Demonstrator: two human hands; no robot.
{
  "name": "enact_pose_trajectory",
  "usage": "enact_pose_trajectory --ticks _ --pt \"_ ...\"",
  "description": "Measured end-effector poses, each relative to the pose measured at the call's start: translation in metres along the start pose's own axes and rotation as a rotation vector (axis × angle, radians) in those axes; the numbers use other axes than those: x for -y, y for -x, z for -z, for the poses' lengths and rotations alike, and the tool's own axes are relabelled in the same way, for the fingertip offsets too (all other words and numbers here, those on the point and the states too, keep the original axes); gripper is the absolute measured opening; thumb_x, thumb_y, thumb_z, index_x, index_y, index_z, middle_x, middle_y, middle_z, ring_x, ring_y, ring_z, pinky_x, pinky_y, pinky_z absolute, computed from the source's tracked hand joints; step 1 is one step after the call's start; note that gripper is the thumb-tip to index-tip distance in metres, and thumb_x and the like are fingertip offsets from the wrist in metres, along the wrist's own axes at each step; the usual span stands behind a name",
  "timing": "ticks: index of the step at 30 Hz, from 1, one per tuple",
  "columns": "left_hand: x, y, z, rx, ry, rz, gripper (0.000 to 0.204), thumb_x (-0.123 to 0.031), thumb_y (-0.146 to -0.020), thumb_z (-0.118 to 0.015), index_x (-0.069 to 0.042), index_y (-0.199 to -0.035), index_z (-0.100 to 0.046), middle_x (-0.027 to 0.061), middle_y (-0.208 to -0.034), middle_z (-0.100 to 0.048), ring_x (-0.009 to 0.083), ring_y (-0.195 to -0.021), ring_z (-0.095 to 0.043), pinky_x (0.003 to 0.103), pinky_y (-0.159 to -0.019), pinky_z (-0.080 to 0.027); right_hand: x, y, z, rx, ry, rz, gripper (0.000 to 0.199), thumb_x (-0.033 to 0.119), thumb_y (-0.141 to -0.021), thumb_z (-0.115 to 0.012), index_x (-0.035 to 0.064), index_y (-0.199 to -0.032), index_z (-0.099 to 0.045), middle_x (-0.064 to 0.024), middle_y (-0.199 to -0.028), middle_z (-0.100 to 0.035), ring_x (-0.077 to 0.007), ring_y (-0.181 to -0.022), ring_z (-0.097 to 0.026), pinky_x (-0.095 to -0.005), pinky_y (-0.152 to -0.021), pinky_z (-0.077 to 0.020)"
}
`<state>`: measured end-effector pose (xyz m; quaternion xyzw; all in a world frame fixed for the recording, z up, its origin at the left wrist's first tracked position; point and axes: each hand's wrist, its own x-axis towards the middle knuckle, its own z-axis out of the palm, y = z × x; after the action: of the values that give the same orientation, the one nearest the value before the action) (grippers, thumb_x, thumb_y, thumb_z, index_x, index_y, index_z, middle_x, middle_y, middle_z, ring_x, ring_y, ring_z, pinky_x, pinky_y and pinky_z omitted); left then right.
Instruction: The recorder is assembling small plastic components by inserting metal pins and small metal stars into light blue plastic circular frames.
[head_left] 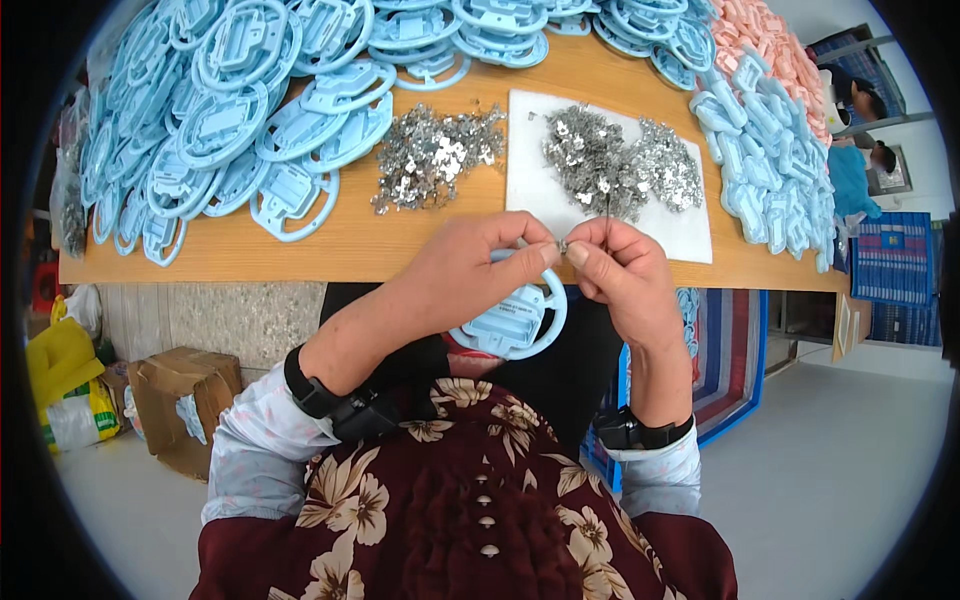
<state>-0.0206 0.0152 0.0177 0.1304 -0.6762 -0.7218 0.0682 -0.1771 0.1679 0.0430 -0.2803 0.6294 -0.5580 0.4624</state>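
Just past the table's front edge, my two hands meet fingertip to fingertip. My left hand [480, 262] is closed in a thumb-and-forefinger pinch, and my right hand [625, 268] pinches from the other side. Between the tips shows a tiny metal piece [562, 247], mostly hidden by the fingers. A thin dark line rises by my right forefinger; what it is I cannot make out. Below my left hand, a light blue plastic toy steering wheel [512, 346] rests at my lap, its upper part covered by that hand.
Blue wheels [225, 125] are heaped on the table's left and back. Small metal pieces [437, 155] form a pile mid-table; further metal piles [590, 150] lie on a white foam sheet [530, 190]. Blue parts [765, 160] and pink parts [775, 50] fill the right. A cardboard box [180, 385] stands lower left.
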Motion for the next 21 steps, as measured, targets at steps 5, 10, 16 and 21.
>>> enact_pose_trajectory --ticks 5,10,16,21 --pt "0.001 -0.002 0.0 0.014 -0.049 -0.009 0.023 -0.023 -0.1 -0.061 -0.001 -0.106 -0.067 -0.0012 -0.089 -0.068 0.0039 -0.081 -0.06 0.023 -0.071 -0.05 0.0 0.0 0.0 -0.023 0.057 0.008 0.015 0.013 -0.095 -0.067 0.0003 -0.102 -0.069 0.005 -0.072 -0.056 -0.0035 -0.061 -0.045 -0.0196 -0.057 -0.037" --pt "-0.005 -0.003 0.002 -0.065 0.133 0.072 0.026 -0.021 -0.103 -0.056 0.0 -0.116 -0.064 -0.0002 -0.093 -0.069 0.0041 -0.084 -0.061 0.023 -0.074 -0.052 -0.004 0.007 0.002 -0.187 0.026 0.097 0.013 0.012 -0.095 -0.067 0.0004 -0.1 -0.067 0.0045 -0.077 -0.058 -0.0032 -0.065 -0.047 -0.0193 -0.06 -0.0383" --pt "0.016 -0.009 0.001 -0.342 -0.059 -0.072 0.024 -0.017 -0.105 -0.05 0.0 -0.119 -0.06 0.0028 -0.097 -0.068 0.006 -0.083 -0.062 0.023 -0.074 -0.052 -0.019 0.014 -0.007 -0.329 0.176 0.229 0.009 0.008 -0.095 -0.067 -0.0003 -0.098 -0.065 0.0049 -0.082 -0.059 -0.0009 -0.07 -0.048 -0.0184 -0.063 -0.0406" --pt "0.021 -0.01 -0.002 -0.439 -0.14 -0.064 0.024 -0.016 -0.105 -0.049 0.002 -0.118 -0.059 0.0063 -0.095 -0.069 0.0093 -0.083 -0.064 0.026 -0.073 -0.053 -0.037 0.006 -0.015 -0.402 0.333 0.37 0.007 0.003 -0.092 -0.069 -0.0018 -0.097 -0.065 0.0035 -0.083 -0.06 -0.0023 -0.07 -0.049 -0.0193 -0.063 -0.0427"
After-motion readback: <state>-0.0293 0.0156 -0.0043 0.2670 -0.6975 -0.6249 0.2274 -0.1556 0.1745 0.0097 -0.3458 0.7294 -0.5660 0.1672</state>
